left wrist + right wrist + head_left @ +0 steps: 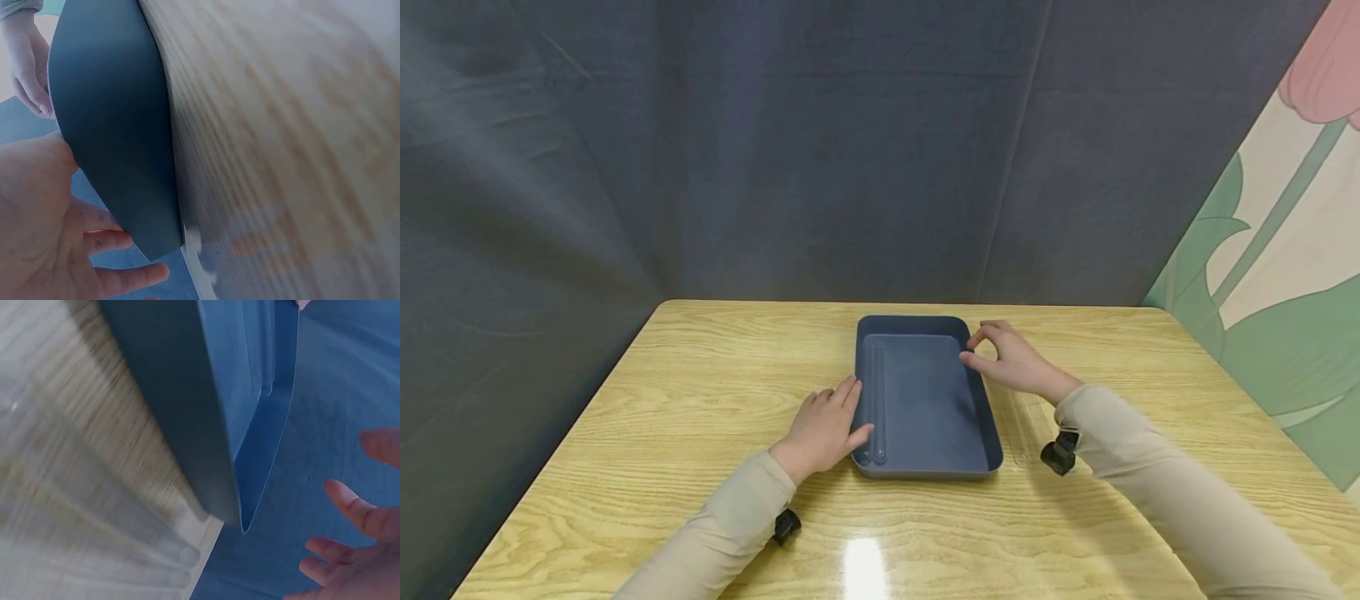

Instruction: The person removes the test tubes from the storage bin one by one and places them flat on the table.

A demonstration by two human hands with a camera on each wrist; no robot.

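A dark blue rectangular tray (936, 408) sits on the wooden table. Along its left inner side lie two clear, round-ended tubes (880, 400) that look like test tubes. My left hand (822, 427) rests at the tray's left rim, fingers fairly straight and thumb reaching over the edge; the left wrist view has this hand (69, 231) against the tray's wall. My right hand (1013, 360) hovers by the right rim with thumb and forefinger apart. Nothing shows between those fingers in the right wrist view, where the hand (359, 550) stands beyond the tray's corner.
Several more clear tubes (1022, 429) lie on the table right of the tray, partly under my right forearm; their rounded ends (187, 556) show in the right wrist view. A dark cloth (850, 167) hangs behind the table (715, 367). A flower-painted wall (1285, 275) stands at right.
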